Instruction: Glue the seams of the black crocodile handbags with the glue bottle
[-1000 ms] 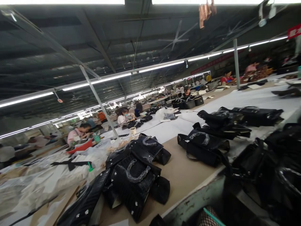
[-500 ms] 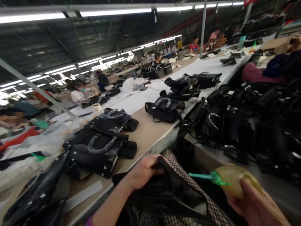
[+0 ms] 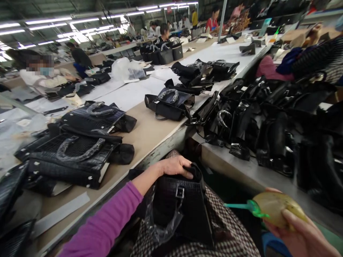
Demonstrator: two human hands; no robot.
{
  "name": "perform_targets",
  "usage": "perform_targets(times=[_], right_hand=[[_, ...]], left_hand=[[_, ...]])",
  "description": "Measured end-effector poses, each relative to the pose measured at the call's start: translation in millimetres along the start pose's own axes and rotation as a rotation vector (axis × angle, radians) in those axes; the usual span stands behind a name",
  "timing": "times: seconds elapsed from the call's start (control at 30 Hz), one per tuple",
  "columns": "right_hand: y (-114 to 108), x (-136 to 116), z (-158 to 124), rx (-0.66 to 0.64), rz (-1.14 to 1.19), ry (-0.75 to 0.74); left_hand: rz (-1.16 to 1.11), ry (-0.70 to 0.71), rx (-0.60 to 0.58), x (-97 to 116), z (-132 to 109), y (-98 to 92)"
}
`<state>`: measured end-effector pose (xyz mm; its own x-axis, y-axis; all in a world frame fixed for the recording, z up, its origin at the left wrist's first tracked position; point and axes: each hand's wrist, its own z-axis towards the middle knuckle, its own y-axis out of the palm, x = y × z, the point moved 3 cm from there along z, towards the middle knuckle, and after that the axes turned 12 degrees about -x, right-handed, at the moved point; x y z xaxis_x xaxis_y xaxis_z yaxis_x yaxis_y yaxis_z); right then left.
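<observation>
A black handbag (image 3: pixel 191 210) with a crocodile pattern lies on my lap, over checked cloth (image 3: pixel 227 223). Its handle (image 3: pixel 163 228) is wrapped in clear plastic, and a metal buckle shows near the top. My left hand (image 3: pixel 175 167) grips the bag's upper edge, thumb and fingers closed on the black material. Off to the right, my right hand (image 3: pixel 291 219) is wrapped round a yellowish squeeze bottle (image 3: pixel 280 208) with a green cap. The bottle's thin green nozzle points left towards the bag, apart from it.
Stacked black handbags (image 3: pixel 72 153) lie on the table to the left, beside a pale strip (image 3: pixel 63 214). Another bag (image 3: pixel 171 101) sits farther along. Many black pieces (image 3: pixel 268 125) crowd the bench at right. A masked co-worker (image 3: pixel 40 73) sits across the table.
My view has turned, so the tables appear lower and farther left. The bag on my lap has turned, bringing its buckle and wrapped handle into sight. Both hands keep their holds.
</observation>
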<state>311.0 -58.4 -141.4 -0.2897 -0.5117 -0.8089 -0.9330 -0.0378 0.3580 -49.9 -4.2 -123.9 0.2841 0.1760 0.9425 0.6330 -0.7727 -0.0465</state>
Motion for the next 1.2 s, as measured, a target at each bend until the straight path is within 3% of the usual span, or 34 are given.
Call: perform_targets(times=[0.17,0.3,0.57,0.87,1.2], right_hand=[[-8.5,6.2,-8.8,-0.045,-0.114,-0.067],[-2.1,-0.1,-11.5,-0.057,-0.271,-0.104],[22.4,-23.2,6.4,-0.168,-0.548,-0.171],[24.0,-27.1,28.8,-0.347,-0.723,-0.295],[24.9,-32.0,38.2,-0.496,-0.886,-0.338]], left_hand=[[0.024,-0.035,0.145,-41.5,3.5,7.4],[0.025,-0.052,0.157,-57.1,4.9,9.2],[0.013,-0.04,0.159,-56.8,0.5,6.0],[0.026,-0.042,0.182,-56.0,-8.2,4.3],[0.02,-0.06,0.184,-58.1,-6.2,4.3]])
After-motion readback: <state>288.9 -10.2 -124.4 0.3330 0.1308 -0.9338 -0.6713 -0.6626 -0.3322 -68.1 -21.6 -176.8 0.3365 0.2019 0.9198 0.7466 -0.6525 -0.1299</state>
